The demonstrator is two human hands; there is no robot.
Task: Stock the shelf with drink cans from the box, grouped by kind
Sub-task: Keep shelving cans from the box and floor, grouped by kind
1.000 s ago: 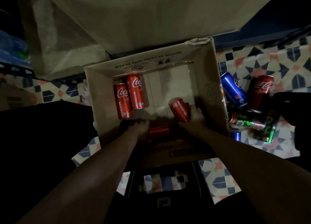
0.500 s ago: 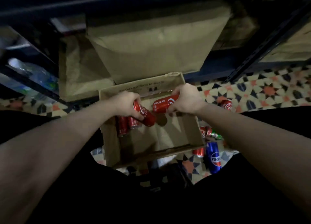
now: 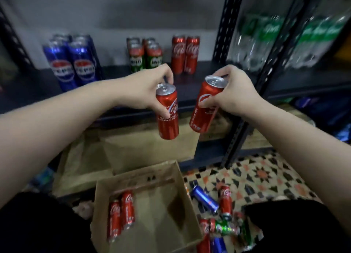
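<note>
My left hand (image 3: 150, 87) grips a red Coca-Cola can (image 3: 168, 119) near its top, upright, in front of the dark shelf (image 3: 205, 70). My right hand (image 3: 235, 93) holds a second red Coca-Cola can (image 3: 204, 108), tilted a little. On the shelf stand blue Pepsi cans (image 3: 74, 62) at the left, green cans (image 3: 145, 55) in the middle and two Coca-Cola cans (image 3: 185, 54) to their right. Below, the open cardboard box (image 3: 171, 195) holds two red cans (image 3: 121, 216) lying on its left side.
Loose cans lie on the patterned tile floor right of the box: a blue one (image 3: 205, 198), a red one (image 3: 225, 200), green ones (image 3: 226, 229). Brown boxes (image 3: 144, 150) fill the lower shelf. A perforated steel upright (image 3: 226, 22) separates a bay of wrapped bottles (image 3: 262, 36).
Both hands have lifted a red can each out of the box and up to shelf height. My view has swung up from the box to the shelf.
</note>
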